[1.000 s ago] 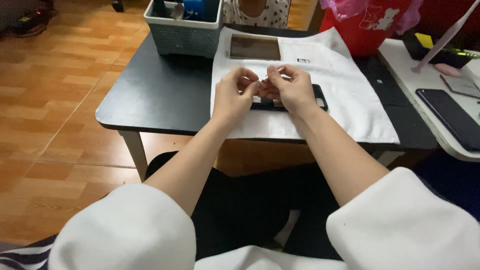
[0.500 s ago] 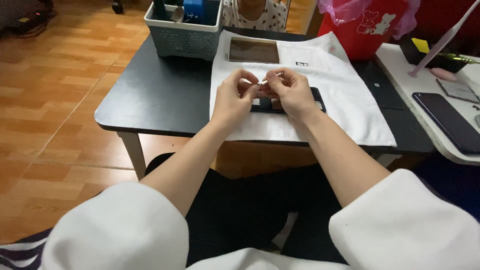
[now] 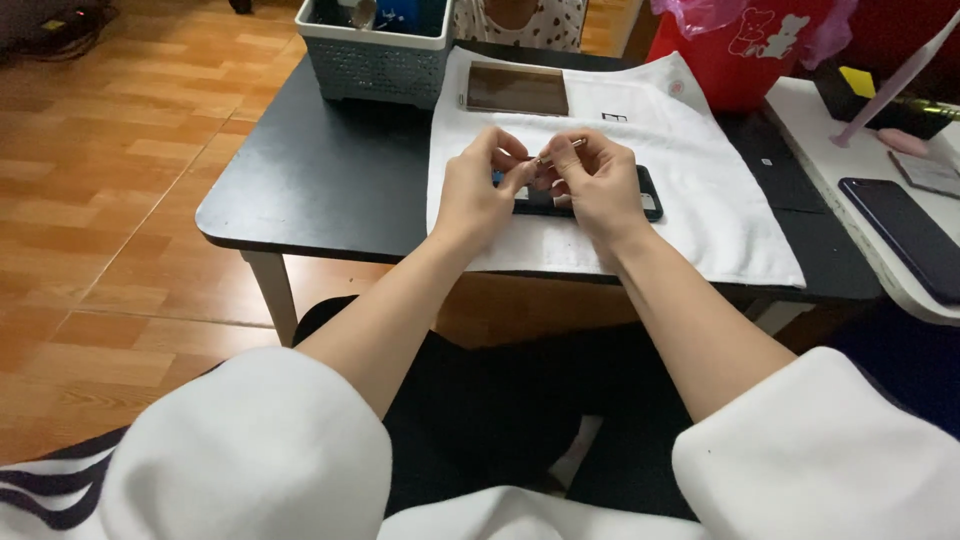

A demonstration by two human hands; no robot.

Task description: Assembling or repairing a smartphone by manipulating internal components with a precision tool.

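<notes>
Head view. A low black bench [image 3: 330, 190] with rounded corners stands on a wooden plank floor [image 3: 110, 200]; its near edge runs just above the person's lap. A white cloth [image 3: 690, 200] covers the middle and right of the benchtop, reaching to the near edge, while the left part of the top is bare. On the cloth lies a dark phone [image 3: 600, 200], long side toward the viewer, largely covered by the hands. The left hand [image 3: 475, 195] and right hand [image 3: 595, 185] meet above the phone, fingers curled narrow and pinched together on a small thin metal tool [image 3: 560, 152]; which hand bears it cannot be told. At the far edge sit a grey perforated basket [image 3: 375, 60] and a flat brown panel [image 3: 515, 88]. To the right stand a red bag [image 3: 740, 60] and a second, white surface [image 3: 830, 150] carrying another dark phone [image 3: 905, 235]. White sleeves [image 3: 260, 440] fill the foreground.
</notes>
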